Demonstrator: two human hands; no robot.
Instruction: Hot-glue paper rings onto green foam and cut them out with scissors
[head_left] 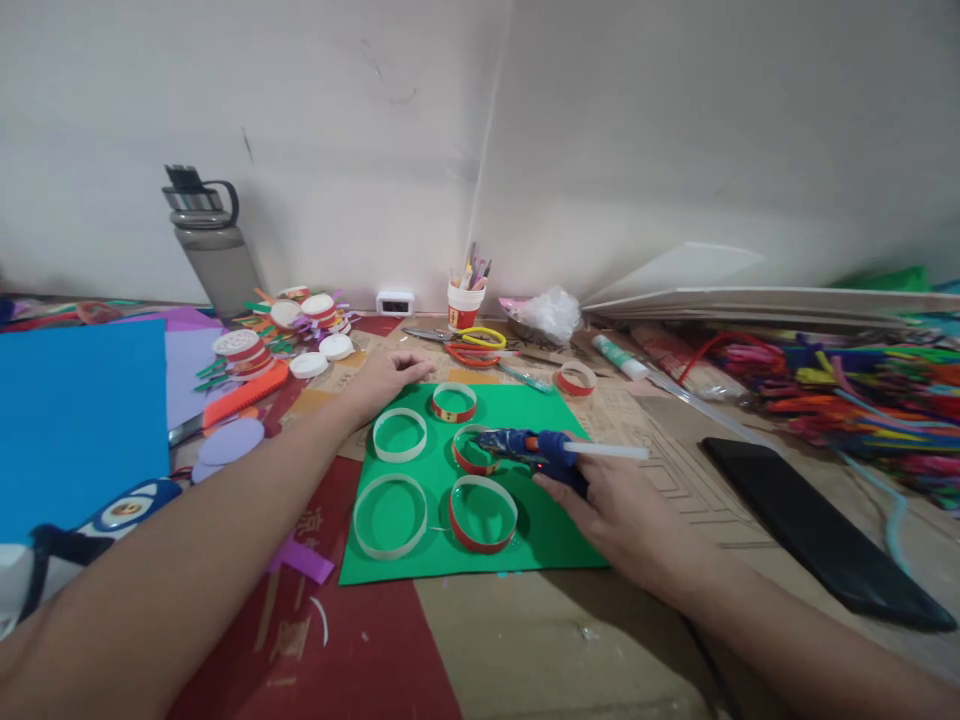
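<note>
My right hand is wrapped round a blue hot glue gun, with a whitish glue stick poking out of its back. The gun's nozzle is over the middle ring, red and white, on a green sheet. Several other rings stand on the sheet, among them a white ring at the near left and a red-rimmed ring beside it. My left hand lies with its fingers stretched at the sheet's far left edge, holding nothing.
Scissors, a pen cup and a loose ring lie beyond the sheet. To the right are a black phone-like slab and colourful pipe cleaners. An orange cutter, blue sheet and bottle are left.
</note>
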